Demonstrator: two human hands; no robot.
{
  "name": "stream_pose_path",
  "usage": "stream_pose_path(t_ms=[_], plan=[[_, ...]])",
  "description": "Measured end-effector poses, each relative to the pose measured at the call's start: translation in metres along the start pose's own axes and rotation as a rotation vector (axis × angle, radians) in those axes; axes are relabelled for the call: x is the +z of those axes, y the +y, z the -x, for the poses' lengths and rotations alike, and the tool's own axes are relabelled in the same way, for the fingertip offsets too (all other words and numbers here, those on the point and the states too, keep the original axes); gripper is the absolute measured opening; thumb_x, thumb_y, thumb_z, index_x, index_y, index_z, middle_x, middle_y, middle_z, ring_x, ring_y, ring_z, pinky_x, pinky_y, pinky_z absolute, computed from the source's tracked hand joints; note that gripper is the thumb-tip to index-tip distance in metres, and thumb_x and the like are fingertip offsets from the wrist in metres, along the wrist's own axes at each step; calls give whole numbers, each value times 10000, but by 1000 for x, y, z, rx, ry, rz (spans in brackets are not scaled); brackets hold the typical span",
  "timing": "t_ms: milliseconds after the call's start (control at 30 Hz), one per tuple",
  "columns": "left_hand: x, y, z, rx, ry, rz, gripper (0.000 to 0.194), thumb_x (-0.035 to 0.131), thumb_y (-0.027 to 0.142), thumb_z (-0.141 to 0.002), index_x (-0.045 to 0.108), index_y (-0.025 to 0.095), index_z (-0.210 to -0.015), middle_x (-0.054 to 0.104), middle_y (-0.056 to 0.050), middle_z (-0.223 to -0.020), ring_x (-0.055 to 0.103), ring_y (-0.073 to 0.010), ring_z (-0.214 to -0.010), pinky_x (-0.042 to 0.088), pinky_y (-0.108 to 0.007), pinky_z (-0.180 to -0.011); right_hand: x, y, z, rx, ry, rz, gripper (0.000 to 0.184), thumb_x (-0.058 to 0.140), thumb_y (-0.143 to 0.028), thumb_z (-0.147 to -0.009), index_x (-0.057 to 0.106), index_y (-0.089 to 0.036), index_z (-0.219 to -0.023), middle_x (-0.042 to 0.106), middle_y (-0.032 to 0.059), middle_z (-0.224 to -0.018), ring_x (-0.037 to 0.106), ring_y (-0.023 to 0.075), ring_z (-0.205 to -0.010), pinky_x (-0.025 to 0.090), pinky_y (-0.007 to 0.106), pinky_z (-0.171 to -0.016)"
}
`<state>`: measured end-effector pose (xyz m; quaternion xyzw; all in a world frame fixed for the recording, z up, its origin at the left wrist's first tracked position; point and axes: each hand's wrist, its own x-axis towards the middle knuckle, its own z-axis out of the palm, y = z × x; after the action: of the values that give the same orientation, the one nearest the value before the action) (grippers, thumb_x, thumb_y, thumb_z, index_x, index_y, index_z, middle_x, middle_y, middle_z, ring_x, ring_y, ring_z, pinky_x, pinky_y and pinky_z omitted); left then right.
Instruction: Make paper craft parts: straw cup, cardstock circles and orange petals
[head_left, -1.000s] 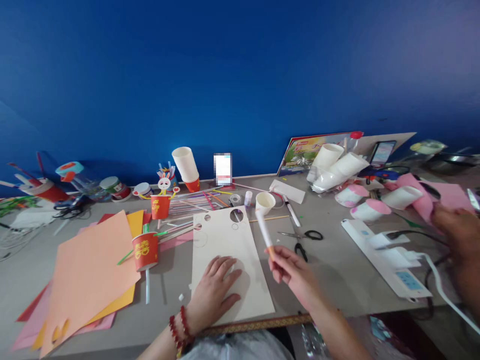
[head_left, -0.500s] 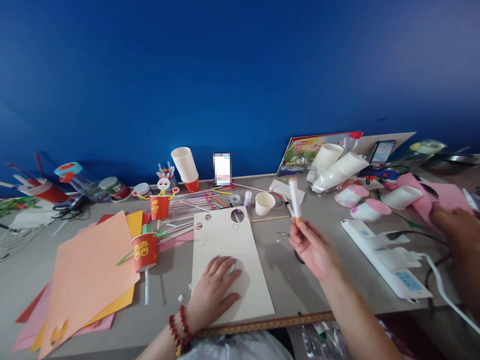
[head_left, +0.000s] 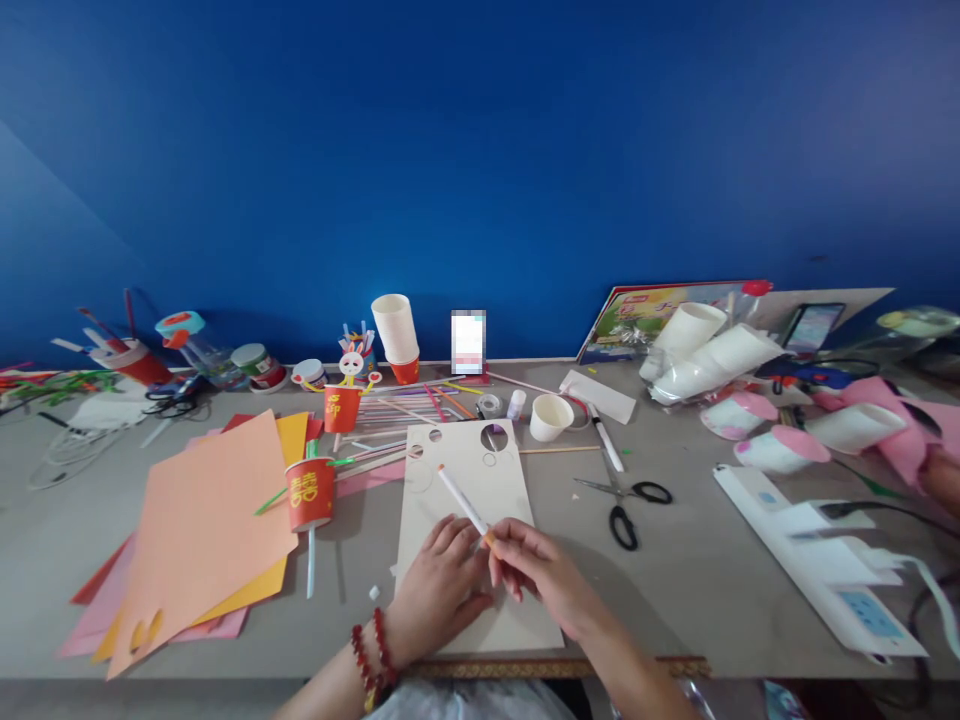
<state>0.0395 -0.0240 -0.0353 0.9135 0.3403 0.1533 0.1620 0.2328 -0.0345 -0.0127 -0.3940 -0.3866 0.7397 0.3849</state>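
Observation:
In the head view my right hand (head_left: 544, 572) grips a white marker pen (head_left: 460, 499) with orange ends, near its lower end. The pen slants up and left above a sheet of white paper (head_left: 501, 497). Circular holes and faint drawn circles mark the sheet's upper part. Flat on the paper lies my left hand (head_left: 441, 572), fingers stretched out, with red bead bracelets on the wrist. Both hands are close together, and whether they touch is unclear. Scissors (head_left: 619, 498) with black handles lie spread on the table, right of the paper.
Coloured paper sheets (head_left: 217, 520) and a decorated red cup (head_left: 310, 495) are at left. Behind the white paper stand a white cup (head_left: 552, 418) and a glue stick (head_left: 516, 404). A power strip (head_left: 795, 550) lies at right, near another person's hand (head_left: 941, 480).
My right hand has brought the marker pen left and down, from beside the sheet to over it. The scissors now show fully. The other person's hand has shifted toward the right edge.

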Motion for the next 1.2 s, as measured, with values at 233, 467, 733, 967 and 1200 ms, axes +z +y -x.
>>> stream_pose_path(t_ms=[233, 467, 733, 967, 1200], plan=[[-2, -1, 0, 22, -15, -20, 510, 675, 364, -862, 509, 236, -1327, 523, -83, -1412, 449, -289, -1320, 320, -510, -1176, -3, 5, -3, -50, 138, -80, 302, 676, -468, -882, 635, -169, -890, 608, -5, -709, 440, 80, -544, 318, 231, -533], [-2, -2, 1, 21, -21, -13, 468, 662, 363, -872, 527, 236, -1302, 527, -79, -1414, 446, -280, -1327, 319, -515, -1176, -4, 10, 0, -77, 166, -101, 287, 695, -458, -873, 653, -177, -910, 624, 5, -740, 461, 94, -567, 341, 241, -549], [-4, 0, 0, 17, -32, -4, 443, 637, 311, -886, 535, 252, -1313, 520, -88, -1418, 445, -284, -1325, 331, -537, -1159, -34, -13, 13, -356, 535, -330, 315, 862, -381, -684, 725, -232, -925, 626, -11, -713, 479, 101, -559, 388, 227, -483], [-4, -2, 1, 31, -35, -22, 443, 637, 302, -882, 530, 237, -1307, 514, -101, -1413, 440, -281, -1326, 335, -535, -1156, -176, -178, 50, -989, 1014, -534, 399, 435, -275, -1015, 678, -141, -728, 719, 86, -924, 577, 50, -623, 339, 219, -478], [-5, -1, 1, 34, -32, -16, 425, 615, 308, -898, 524, 240, -1307, 518, -102, -1404, 435, -276, -1324, 336, -539, -1152, -113, -151, 14, -632, 744, -61, 123, 712, -290, -845, 725, -170, -865, 708, 47, -707, 511, 90, -556, 314, 236, -475]])
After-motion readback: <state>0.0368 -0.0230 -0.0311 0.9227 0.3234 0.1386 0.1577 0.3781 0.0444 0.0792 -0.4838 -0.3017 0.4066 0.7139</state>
